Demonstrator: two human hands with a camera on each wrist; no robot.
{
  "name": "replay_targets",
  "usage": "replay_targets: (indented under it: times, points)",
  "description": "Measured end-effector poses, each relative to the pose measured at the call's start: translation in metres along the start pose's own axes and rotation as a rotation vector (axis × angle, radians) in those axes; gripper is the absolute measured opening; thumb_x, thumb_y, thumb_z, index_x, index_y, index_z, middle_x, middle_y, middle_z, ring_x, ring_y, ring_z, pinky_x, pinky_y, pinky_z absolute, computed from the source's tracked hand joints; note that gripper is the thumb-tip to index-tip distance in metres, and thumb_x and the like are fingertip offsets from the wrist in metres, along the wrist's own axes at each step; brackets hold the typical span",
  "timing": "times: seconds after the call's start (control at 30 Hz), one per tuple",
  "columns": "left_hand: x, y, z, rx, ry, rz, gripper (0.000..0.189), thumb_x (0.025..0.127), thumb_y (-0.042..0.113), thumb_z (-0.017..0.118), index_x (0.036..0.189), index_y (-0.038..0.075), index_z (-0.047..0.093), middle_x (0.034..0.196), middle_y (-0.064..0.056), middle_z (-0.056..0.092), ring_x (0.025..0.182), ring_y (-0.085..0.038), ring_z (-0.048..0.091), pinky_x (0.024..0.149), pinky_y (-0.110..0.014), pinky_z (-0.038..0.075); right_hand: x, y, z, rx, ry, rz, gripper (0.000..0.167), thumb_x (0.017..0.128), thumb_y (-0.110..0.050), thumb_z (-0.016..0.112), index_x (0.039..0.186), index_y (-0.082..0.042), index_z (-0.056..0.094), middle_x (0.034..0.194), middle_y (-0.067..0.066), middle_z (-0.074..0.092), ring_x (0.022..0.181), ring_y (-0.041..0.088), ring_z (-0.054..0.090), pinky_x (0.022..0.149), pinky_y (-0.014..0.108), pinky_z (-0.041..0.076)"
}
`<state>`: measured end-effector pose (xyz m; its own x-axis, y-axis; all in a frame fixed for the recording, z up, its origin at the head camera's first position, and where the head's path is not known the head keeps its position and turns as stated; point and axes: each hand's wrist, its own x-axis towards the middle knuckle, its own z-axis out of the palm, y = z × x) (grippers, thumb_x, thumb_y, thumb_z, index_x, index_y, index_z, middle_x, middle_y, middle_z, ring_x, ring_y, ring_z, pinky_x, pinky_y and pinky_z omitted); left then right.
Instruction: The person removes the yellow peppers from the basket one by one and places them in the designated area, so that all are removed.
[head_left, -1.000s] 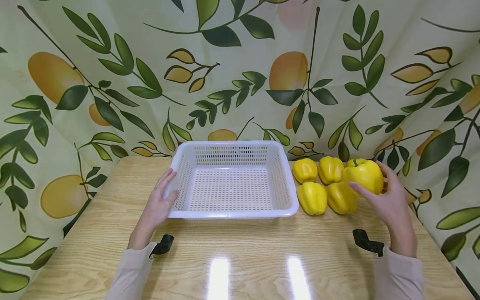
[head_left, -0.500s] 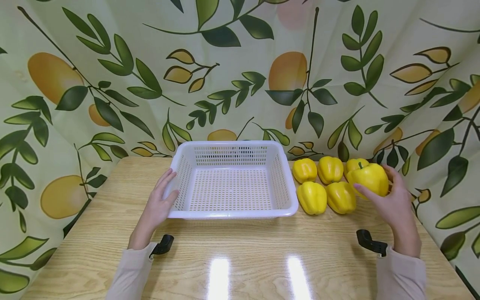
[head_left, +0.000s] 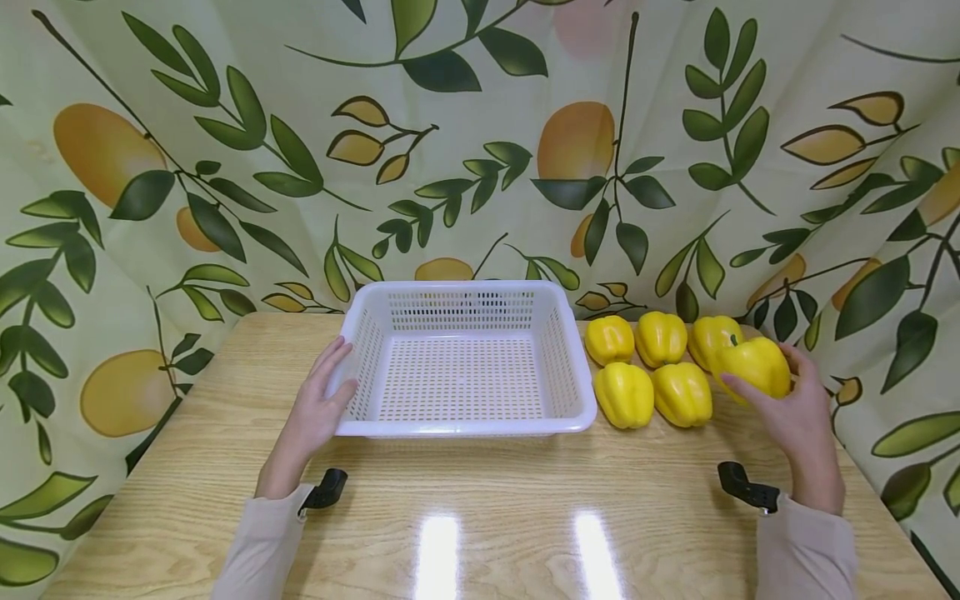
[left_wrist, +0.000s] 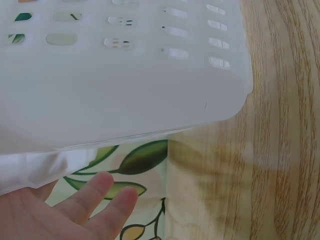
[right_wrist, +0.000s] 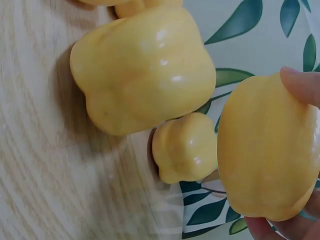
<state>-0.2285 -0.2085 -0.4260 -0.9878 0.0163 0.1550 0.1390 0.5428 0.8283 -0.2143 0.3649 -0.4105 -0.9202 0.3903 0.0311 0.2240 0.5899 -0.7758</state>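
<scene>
In the head view my right hand (head_left: 798,417) holds a yellow bell pepper (head_left: 753,367) with a green stem, thumb on its near side and fingers behind it. The right wrist view shows this held bell pepper (right_wrist: 267,150) between thumb and fingertips, apart from the others. Several more yellow bell peppers (head_left: 625,396) lie in two rows just left of it. My left hand (head_left: 318,404) rests at the left rim of a white plastic basket (head_left: 465,429), its fingers fairly straight. In the left wrist view two extended fingers (left_wrist: 117,210) show past the rim; the thumb is hidden.
The basket has perforated walls and floor, with nothing inside it. A wooden table (head_left: 510,517) lies under everything. Behind it and along both sides hangs a leaf-and-fruit patterned curtain (head_left: 465,108). Black wrist mounts (head_left: 326,489) stick out from both sleeves.
My right hand has moved the held bell pepper right and slightly toward me, showing more of the bell pepper behind it. The left hand and the basket have stayed still.
</scene>
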Motion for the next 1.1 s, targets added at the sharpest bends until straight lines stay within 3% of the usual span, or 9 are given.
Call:
replay_targets:
  times: [0.5, 0.63, 0.9, 1.1]
  points:
    - [0.000, -0.001, 0.001, -0.005, 0.004, 0.010, 0.057, 0.098, 0.005, 0.049, 0.152, 0.002, 0.034, 0.166, -0.012, 0.016, 0.153, -0.041, 0.014, 0.121, -0.065, 0.014, 0.007, 0.019, 0.000, -0.047, -0.010, 0.065, 0.102, 0.090, -0.049, 0.064, 0.158, 0.000, 0.003, 0.159, 0.037, 0.012, 0.136, 0.056, 0.025, 0.108, 0.072, 0.028]
    - [0.000, -0.001, 0.001, -0.009, 0.002, 0.008, 0.057, 0.098, 0.004, 0.049, 0.152, 0.001, 0.034, 0.167, -0.012, 0.016, 0.153, -0.041, 0.014, 0.120, -0.065, 0.014, 0.008, 0.026, 0.003, -0.065, -0.017, 0.071, 0.102, 0.090, -0.050, 0.064, 0.158, 0.000, 0.005, 0.160, 0.035, 0.010, 0.137, 0.057, 0.024, 0.108, 0.072, 0.027]
    - [0.000, 0.000, 0.001, -0.012, 0.002, 0.007, 0.057, 0.098, 0.004, 0.049, 0.152, 0.000, 0.034, 0.166, -0.013, 0.016, 0.153, -0.041, 0.014, 0.121, -0.065, 0.014, 0.012, 0.036, 0.007, -0.044, -0.021, 0.057, 0.101, 0.090, -0.047, 0.065, 0.158, -0.001, 0.006, 0.163, 0.031, 0.002, 0.146, 0.056, 0.010, 0.115, 0.072, 0.016]
    - [0.000, 0.000, 0.001, -0.016, 0.002, -0.004, 0.056, 0.098, 0.004, 0.049, 0.152, 0.001, 0.034, 0.167, -0.012, 0.016, 0.153, -0.040, 0.013, 0.121, -0.064, 0.014, 0.015, 0.044, 0.013, -0.021, -0.033, 0.079, 0.102, 0.091, -0.046, 0.065, 0.158, -0.001, 0.003, 0.162, 0.032, 0.004, 0.143, 0.055, 0.015, 0.115, 0.070, 0.019]
